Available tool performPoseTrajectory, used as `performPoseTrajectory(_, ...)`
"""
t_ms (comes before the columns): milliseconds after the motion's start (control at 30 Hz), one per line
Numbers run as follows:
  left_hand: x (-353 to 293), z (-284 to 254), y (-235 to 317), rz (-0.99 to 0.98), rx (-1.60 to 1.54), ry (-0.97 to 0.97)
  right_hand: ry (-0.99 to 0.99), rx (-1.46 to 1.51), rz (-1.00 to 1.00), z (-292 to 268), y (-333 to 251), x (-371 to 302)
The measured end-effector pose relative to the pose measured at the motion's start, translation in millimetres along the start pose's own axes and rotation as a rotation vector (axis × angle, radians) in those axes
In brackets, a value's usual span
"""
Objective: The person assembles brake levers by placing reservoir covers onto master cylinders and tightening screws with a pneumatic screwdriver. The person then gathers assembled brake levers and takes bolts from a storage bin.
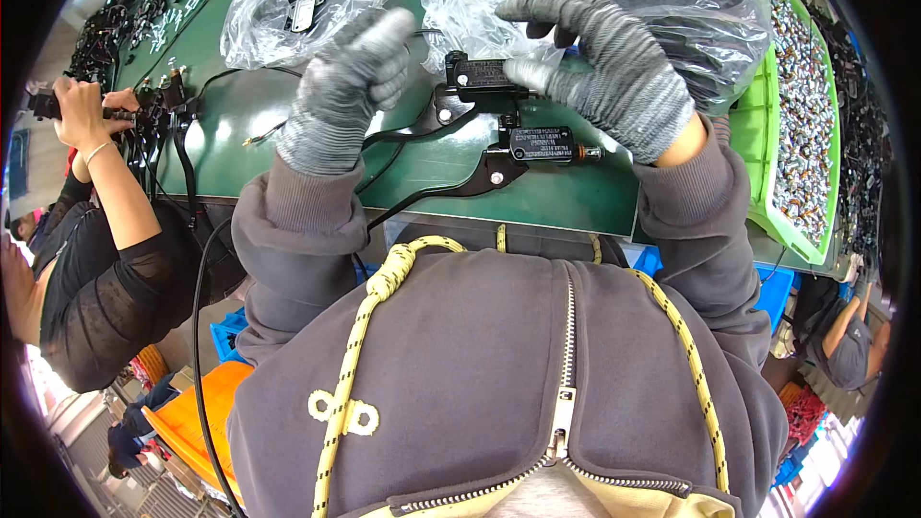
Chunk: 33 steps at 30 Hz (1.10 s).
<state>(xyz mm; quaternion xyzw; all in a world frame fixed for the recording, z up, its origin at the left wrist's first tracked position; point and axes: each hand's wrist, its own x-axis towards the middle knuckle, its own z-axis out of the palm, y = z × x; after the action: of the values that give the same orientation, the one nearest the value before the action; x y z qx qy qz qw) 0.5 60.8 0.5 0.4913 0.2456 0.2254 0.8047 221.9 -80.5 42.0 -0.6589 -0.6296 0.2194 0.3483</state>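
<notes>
Two black brake levers with rectangular fluid reservoirs lie on the green tabletop in front of me. The farther brake lever has its reservoir under the tip of my right thumb; whether the thumb touches it I cannot tell. The nearer brake lever rests close to the table's front edge, its arm pointing left. My right hand, in a grey striped glove, is open with thumb and fingers apart. My left hand, gloved alike and slightly blurred, is closed with curled fingers, left of the levers; anything inside it is hidden.
Clear plastic bags with black parts lie at the back, a fuller bag at the right. A green bin of small metal parts stands right. At left, a co-worker's hand handles black parts. Cables hang beside me.
</notes>
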Motion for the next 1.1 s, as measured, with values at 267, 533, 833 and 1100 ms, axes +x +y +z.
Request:
performPoseTrajectory(267, -6.5, 39.7, -3.6, -0.113, -0.761, -0.293, 0.242, -0.134, -0.47, -7.7, -32.7, 0.3)
performPoseTrajectory(533, -10.0, 59.0, -17.3, -0.099, -1.021, -0.29, 0.158, -0.291, -0.438, -9.5, -45.4, -9.1)
performPoseTrajectory(833, -14.0, 71.9, -19.2, -0.12, -1.069, -0.4, 0.105, -0.486, -0.471, -1.2, -33.0, -14.5)
performPoseTrajectory(1100, -37.3, 74.6, -0.7, -0.058, 0.232, -0.033, -0.034, 0.294, 0.009, -23.1, 19.1, -57.0)
